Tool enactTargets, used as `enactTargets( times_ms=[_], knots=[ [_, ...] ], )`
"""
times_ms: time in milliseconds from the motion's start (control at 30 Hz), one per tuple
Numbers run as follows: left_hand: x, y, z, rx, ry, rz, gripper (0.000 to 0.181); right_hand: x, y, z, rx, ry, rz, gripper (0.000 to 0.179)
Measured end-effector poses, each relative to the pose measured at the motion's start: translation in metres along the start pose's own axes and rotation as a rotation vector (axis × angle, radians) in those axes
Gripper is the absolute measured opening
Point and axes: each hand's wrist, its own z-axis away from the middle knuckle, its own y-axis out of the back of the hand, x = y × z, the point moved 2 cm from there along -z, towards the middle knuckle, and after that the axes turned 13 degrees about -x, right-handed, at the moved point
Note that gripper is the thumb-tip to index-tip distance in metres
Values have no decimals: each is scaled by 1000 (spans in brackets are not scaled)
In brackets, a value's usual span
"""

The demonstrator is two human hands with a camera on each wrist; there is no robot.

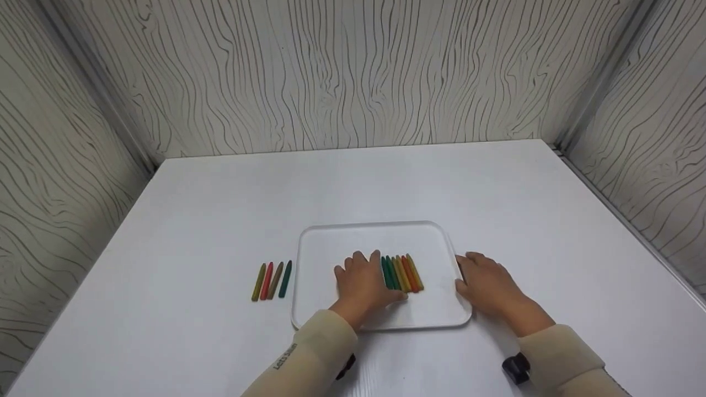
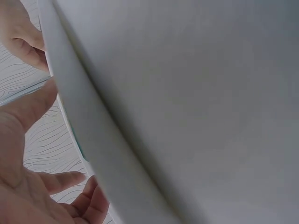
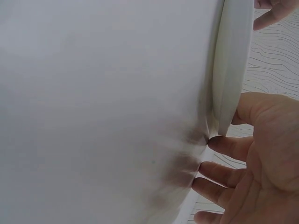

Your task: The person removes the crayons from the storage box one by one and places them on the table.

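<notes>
Crayons (image 1: 410,274), in the head view, lie inside the tray (image 1: 375,224) and left of it; judge them light, smooth, brittle, best held mid-barrel. Your left hand (image 1: 361,281) spreads beside the row. Left wrist: that hand splayed, contact hidden. Right wrist: your right hand (image 3: 261,154) pinches the tray's stiff-looking rim.

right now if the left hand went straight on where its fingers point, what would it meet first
Probably the tray's far rim. The left hand points forward across bare tray floor, with the tray's green crayons beside it, not ahead. Its height is unclear, so it might pass over.
</notes>
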Motion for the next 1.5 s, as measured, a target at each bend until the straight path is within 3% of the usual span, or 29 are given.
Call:
enactTargets(
  times_ms=[333,667,1133,1500],
  knots=[
    [0,-3,-3,13,-7,2,88,0,1,-1,-3,2,12,50],
    [-5,-4,-2,50,-69,-13,68,1,1,1,37,34,20,49],
    [-14,1,-4,-37,-43,134,57,-2,1,1,4,1,12,50],
    [-20,6,-7,-50,-14,275,36,-1,1,1,-12,-8,-1,51]
  ],
)
